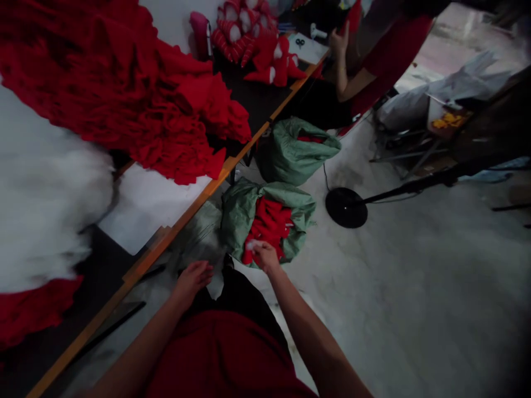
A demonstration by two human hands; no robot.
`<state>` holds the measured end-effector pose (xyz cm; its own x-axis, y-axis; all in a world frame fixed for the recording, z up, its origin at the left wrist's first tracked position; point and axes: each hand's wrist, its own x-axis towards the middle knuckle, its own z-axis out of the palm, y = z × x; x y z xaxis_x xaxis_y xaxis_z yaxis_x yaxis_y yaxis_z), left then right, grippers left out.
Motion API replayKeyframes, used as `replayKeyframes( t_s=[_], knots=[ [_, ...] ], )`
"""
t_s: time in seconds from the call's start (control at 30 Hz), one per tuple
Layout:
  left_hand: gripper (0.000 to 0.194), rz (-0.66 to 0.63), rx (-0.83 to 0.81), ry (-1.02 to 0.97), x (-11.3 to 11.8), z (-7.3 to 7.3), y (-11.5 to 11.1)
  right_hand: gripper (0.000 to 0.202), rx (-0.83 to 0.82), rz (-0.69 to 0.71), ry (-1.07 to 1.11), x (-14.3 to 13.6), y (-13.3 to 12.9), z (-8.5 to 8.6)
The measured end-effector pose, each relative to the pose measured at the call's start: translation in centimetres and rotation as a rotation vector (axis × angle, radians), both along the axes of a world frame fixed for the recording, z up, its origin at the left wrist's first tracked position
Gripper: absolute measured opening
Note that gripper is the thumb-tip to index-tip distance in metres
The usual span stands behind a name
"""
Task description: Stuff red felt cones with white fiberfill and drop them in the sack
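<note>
My right hand (266,256) is over the near edge of an open green sack (237,215). Its fingers are pinched on a small red fabric piece (248,256) with a whitish tuft at its top, which looks like stuffing. Red fabric pieces (269,218) fill the sack below. My left hand (196,280) hovers in front of my body, left of the sack. Its fingers are loosely bent and apart from the thumb, and nothing shows in them.
A long dark table (265,97) with a wooden edge runs along the left, bearing a red fabric heap (166,105), white stuffing (45,204) and stuffed red figures (274,61). Beyond a second green sack (286,152) sits a co-worker (390,50). A round black stand base (346,208) is on the floor.
</note>
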<state>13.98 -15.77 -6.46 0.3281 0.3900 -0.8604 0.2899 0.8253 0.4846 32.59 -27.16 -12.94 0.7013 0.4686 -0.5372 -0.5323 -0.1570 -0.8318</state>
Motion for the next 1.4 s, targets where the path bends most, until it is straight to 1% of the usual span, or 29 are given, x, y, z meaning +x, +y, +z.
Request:
replayKeyframes(
  t_s=[0.07, 0.13, 0.17, 0.23, 0.33, 0.4, 0.43, 0.5, 0.53, 0.6, 0.7, 0.73, 0.8, 0.87, 0.93, 0.97, 1.0, 1.07, 1.1, 1.17, 1.23, 1.3, 1.4],
  knots=[
    [0.037, 0.023, 0.093, -0.014, -0.8, 0.3, 0.1, 0.027, 0.003, 0.150, 0.061, -4.1, 2.5, 0.8],
    [0.041, 0.092, 0.202, -0.033, -1.9, 0.7, 0.2, 0.025, 0.024, 0.324, 0.110, -8.2, 4.9, 2.0],
    [0.039, 0.147, 0.248, -0.043, -2.6, 0.9, 0.2, 0.023, 0.039, 0.410, 0.126, -10.0, 5.8, 2.8],
    [0.028, 0.299, 0.323, -0.046, -4.5, 1.3, 0.3, 0.020, 0.063, 0.584, 0.129, -12.9, 7.3, 4.4],
    [0.019, 0.533, 0.366, -0.023, -8.4, 1.9, 1.2, 0.022, 0.074, 0.856, 0.063, -16.0, 9.6, 6.3],
    [0.016, 0.662, 0.407, 0.007, -11.6, 2.4, 1.9, 0.026, 0.113, 1.018, 0.138, -18.1, 11.6, 7.1],
    [0.014, 0.709, 0.441, 0.016, -13.2, 2.7, 2.1, 0.025, 0.130, 1.085, 0.191, -19.4, 12.6, 7.4],
    [0.011, 0.759, 0.529, 0.047, -16.3, 3.0, 2.2, 0.020, 0.146, 1.220, 0.245, -22.2, 14.2, 7.9],
    [0.009, 0.761, 0.574, 0.073, -17.6, 3.1, 2.1, 0.018, 0.140, 1.284, 0.230, -23.7, 14.8, 8.2],
    [0.008, 0.749, 0.645, 0.155, -20.3, 2.8, 1.8, 0.018, 0.101, 1.413, 0.125, -26.5, 15.6, 8.5],
    [0.016, 0.732, 0.752, 0.309, -24.6, 1.7, 1.7, 0.018, 0.044, 1.555, -0.035, -29.7, 16.8, 8.6],
    [0.019, 0.742, 0.798, 0.374, -26.3, 1.2, 2.0, 0.018, 0.038, 1.577, -0.057, -30.5, 17.2, 8.5],
    [0.021, 0.811, 0.882, 0.568, -30.1, 0.4, 3.2, 0.020, 0.035, 1.565, -0.051, -31.9, 18.0, 8.4],
    [0.028, 0.862, 0.950, 0.808, -34.3, -0.2, 5.0, 0.022, 0.019, 1.510, -0.001, -33.0, 18.8, 8.4],
    [0.041, 0.858, 0.965, 0.982, -38.0, -0.8, 7.1, 0.024, -0.013, 1.446, 0.080, -33.7, 19.5, 8.7],
    [0.043, 0.844, 0.962, 1.020, -39.5, -1.0, 8.2, 0.025, -0.030, 1.413, 0.126, -33.9, 19.8, 8.8],
    [0.038, 0.822, 0.955, 1.017, -40.7, -1.2, 9.1, 0.026, -0.043, 1.379, 0.172, -34.1, 20.1, 9.1],
    [0.021, 0.791, 0.956, 0.981, -42.4, -1.4, 10.6, 0.031, -0.046, 1.303, 0.254, -34.5, 20.8, 9.7],
    [0.015, 0.785, 0.961, 0.959, -42.8, -1.3, 10.9, 0.033, -0.043, 1.269, 0.291, -34.7, 21.1, 10.1],
    [0.012, 0.788, 0.977, 0.943, -43.1, -0.7, 11.0, 0.035, -0.039, 1.222, 0.344, -35.5, 21.8, 11.0],
    [0.014, 0.806, 0.996, 0.931, -42.7, 0.7, 10.5, 0.030, -0.025, 1.224, 0.377, -36.7, 22.5, 12.1],
    [0.016, 0.854, 1.008, 0.879, -41.5, 2.5, 9.7, 0.024, 0.037, 1.265, 0.384, -38.3, 23.0, 13.3],
    [0.015, 0.950, 0.983, 0.704, -38.3, 5.2, 8.6, 0.017, 0.191, 1.362, 0.328, -40.4, 23.4, 15.2]
  ],
)
